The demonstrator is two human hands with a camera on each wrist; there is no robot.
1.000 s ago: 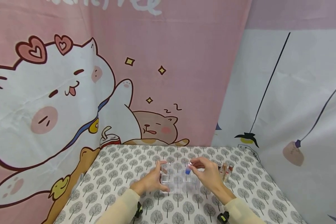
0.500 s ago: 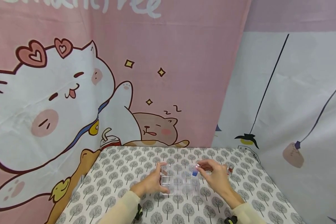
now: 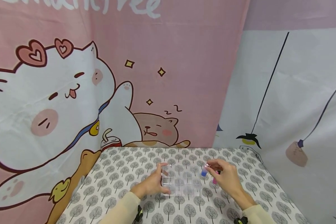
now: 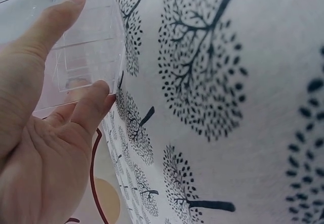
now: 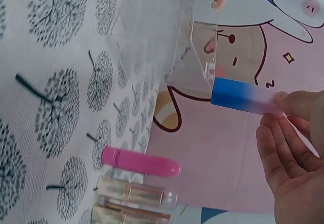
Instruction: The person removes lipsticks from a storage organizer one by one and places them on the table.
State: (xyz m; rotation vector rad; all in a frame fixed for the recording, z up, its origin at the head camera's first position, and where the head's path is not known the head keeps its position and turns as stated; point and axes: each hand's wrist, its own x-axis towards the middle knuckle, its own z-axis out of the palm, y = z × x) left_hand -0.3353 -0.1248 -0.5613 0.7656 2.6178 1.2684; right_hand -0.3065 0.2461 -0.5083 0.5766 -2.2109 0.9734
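Note:
A clear plastic divided organizer box [image 3: 182,180] sits on the cloth. My left hand [image 3: 151,183] grips its left end, thumb on the near side and fingers on the far side; the left wrist view shows them around the clear walls [image 4: 83,47]. To the right of the box, my right hand [image 3: 225,176] pinches a lipstick-like tube [image 5: 243,96] by its pale pink end. The tube's blue end points down, above the cloth and apart from the box. A bright pink tube [image 5: 139,162] stands below the right hand, partly hidden by it in the head view.
Beside the pink tube stand at least two clear-and-gold tubes [image 5: 135,192], mostly behind my right hand in the head view. The tree-print cloth [image 3: 114,199] covers the table. A pink cartoon curtain [image 3: 198,77] hangs along the back.
My right hand has moved right, carrying the blue-and-pink tube from over the box to beyond its right side. My left hand stays on the box.

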